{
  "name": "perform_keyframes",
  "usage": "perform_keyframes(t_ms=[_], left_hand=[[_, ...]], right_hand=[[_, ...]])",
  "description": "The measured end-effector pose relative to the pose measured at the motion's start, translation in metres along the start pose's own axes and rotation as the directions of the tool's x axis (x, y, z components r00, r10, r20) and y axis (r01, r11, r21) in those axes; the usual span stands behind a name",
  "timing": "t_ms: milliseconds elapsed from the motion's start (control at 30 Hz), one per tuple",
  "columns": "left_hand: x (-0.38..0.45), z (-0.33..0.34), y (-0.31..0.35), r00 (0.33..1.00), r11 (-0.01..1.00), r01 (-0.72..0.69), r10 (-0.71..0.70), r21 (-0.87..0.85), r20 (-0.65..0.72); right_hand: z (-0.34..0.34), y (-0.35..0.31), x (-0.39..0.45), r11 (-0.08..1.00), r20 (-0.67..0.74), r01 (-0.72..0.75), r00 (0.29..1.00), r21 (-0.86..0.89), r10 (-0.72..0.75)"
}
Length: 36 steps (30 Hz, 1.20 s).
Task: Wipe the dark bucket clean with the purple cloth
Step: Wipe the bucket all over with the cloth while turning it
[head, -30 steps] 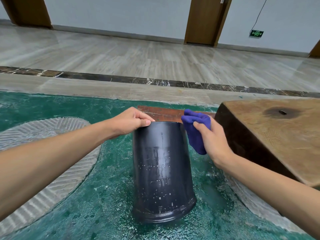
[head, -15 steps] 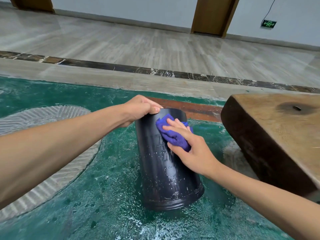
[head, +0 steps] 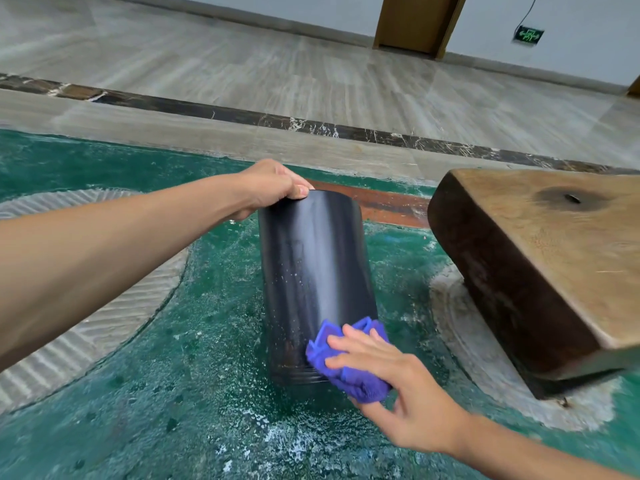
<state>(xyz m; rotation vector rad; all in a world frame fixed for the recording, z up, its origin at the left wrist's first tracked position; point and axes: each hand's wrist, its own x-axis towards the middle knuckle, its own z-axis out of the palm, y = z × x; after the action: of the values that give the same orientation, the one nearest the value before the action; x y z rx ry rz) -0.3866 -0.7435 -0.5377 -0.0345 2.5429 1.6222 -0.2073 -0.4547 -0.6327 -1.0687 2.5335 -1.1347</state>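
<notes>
Two hands on the job in the head view, the only one we get. The bucket (head: 313,285) lies tilted on its side on the wet green floor (head: 180,393), mouth end nearest us, base end away. The left hand (head: 273,187) grips that far end, fingers curled over the edge, pinning the bucket in place. Down at the near end the right hand (head: 391,379) presses the cloth (head: 349,365) against the bucket's lower right flank, just above the ribbed band; its fingers lie spread and fairly straight over the bunched fabric, thumb out to the side, not clamped round it. White specks dot the bucket's left side, while the strip above the cloth looks glossier. Right of the bucket, well apart, sits a wooden block (head: 540,258).

The risk, as I judge it: the floor is slick and the bucket is round, so a hard sideways push could roll it out from under the left hand. With flat fingers only, the cloth could also slip off and drop into the dirty water.
</notes>
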Motion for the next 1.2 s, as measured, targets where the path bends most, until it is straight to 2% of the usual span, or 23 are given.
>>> perform_keyframes(t_ms=[100,200,267,500,600,733,833,967,1133,1200], left_hand=[[-0.003,0.005,0.008,0.998,0.998,-0.031,0.028,0.048,0.05],[-0.009,0.013,0.017,0.994,0.991,-0.085,0.078,0.1,0.071],[-0.011,0.019,0.021,0.992,0.987,-0.112,0.103,0.116,0.08],[-0.02,0.028,0.028,0.972,0.968,-0.201,0.179,0.149,0.151],[-0.027,0.035,0.035,0.952,0.959,-0.247,0.214,0.137,0.217],[-0.039,0.041,0.044,0.911,0.939,-0.315,0.259,0.136,0.321],[-0.043,0.039,0.041,0.894,0.929,-0.349,0.29,0.126,0.34],[-0.038,0.015,0.026,0.912,0.931,-0.338,0.286,0.141,0.295],[-0.038,-0.001,0.012,0.865,0.879,-0.419,0.31,0.228,0.394],[-0.039,-0.002,0.014,0.861,0.885,-0.407,0.288,0.226,0.42]], right_hand=[[0.001,-0.004,-0.015,0.996,0.032,-0.037,0.999,0.076,0.035],[-0.012,-0.01,-0.012,0.942,0.05,-0.141,0.99,0.303,0.132],[-0.027,-0.012,-0.002,0.888,-0.019,-0.19,0.976,0.419,0.218],[-0.089,-0.018,0.051,0.825,-0.283,-0.077,0.918,0.56,0.278],[-0.11,-0.024,0.082,0.776,-0.294,-0.057,0.906,0.628,0.303],[-0.121,-0.023,0.106,0.759,-0.179,-0.144,0.928,0.635,0.326],[-0.119,-0.017,0.111,0.781,-0.198,-0.143,0.925,0.608,0.323],[-0.118,-0.008,0.108,0.753,-0.181,-0.108,0.94,0.649,0.291],[-0.119,-0.006,0.107,0.749,-0.174,-0.121,0.937,0.652,0.303],[-0.12,-0.007,0.108,0.759,-0.174,-0.124,0.938,0.64,0.299]])
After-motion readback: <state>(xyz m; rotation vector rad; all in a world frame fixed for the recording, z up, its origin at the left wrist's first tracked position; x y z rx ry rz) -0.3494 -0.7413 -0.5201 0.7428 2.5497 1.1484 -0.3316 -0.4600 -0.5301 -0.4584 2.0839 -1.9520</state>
